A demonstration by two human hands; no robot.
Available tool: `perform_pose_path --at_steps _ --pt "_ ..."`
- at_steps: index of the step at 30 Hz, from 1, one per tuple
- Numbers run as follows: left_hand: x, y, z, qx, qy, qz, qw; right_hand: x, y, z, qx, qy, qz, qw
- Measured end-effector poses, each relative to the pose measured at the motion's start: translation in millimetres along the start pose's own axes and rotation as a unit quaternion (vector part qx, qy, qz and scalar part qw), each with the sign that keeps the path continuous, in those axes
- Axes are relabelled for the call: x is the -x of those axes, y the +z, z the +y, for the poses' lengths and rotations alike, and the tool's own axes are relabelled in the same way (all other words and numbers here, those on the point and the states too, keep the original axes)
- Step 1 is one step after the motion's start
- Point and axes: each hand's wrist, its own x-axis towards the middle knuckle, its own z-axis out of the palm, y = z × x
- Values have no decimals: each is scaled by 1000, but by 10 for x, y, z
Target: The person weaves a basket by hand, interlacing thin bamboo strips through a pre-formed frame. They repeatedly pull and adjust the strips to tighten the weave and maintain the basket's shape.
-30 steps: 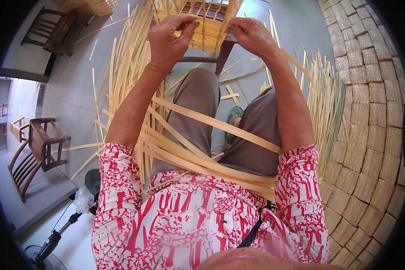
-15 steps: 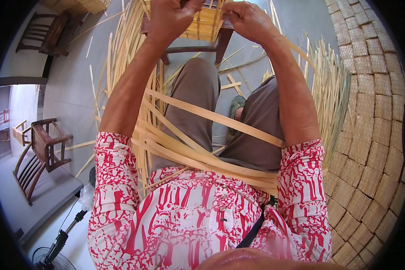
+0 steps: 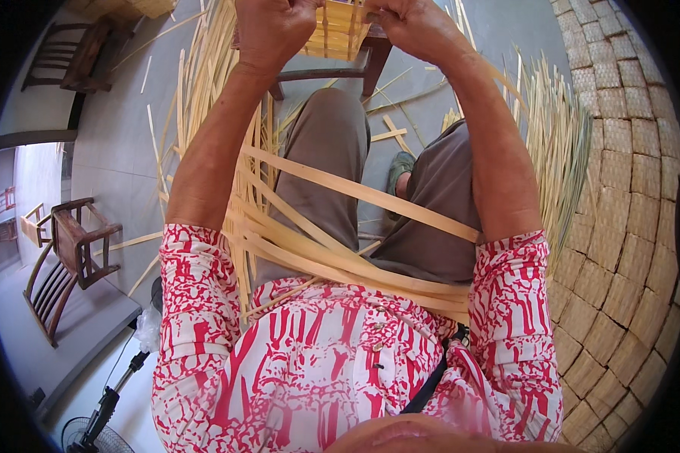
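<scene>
At the top edge, a half-woven bamboo basket (image 3: 337, 36) with yellow slats rests on a dark wooden stool (image 3: 376, 62). My left hand (image 3: 278, 32) is at the basket's left side, fingers curled; its fingertips are partly cut off by the picture's edge, so what they grip is hidden. On the right side, my right hand (image 3: 414, 30) has its fingers pinched together at the basket's rim. Long pale bamboo strips (image 3: 355, 189) lie across my lap, running between my forearms.
Bundles of thin bamboo strips (image 3: 555, 143) stand to the right, with more strips (image 3: 211, 68) at left. Stacked woven blocks (image 3: 619, 196) line the right side. Wooden chairs (image 3: 72, 241) and a fan (image 3: 91, 434) are at left. Loose offcuts (image 3: 391, 134) litter the grey floor.
Both hands and the basket have shifted slightly up in the picture, toward its top edge. My left hand sits a little farther left. The lap strips stay nearly in place.
</scene>
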Motion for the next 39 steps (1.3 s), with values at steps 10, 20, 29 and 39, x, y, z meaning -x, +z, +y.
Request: perform_pose_path --at_steps 10,20,29,39 --pt "159 26 155 -59 64 -79 993 76 -36 -171 96 15 20 995" --pt "72 65 79 -80 48 -174 980 90 -21 -243 153 -99 75 980" --pt "83 26 37 -101 57 -177 977 107 98 -224 134 -98 87 982" --pt "24 -95 62 -95 55 -222 969 88 57 -152 165 -94 95 977"
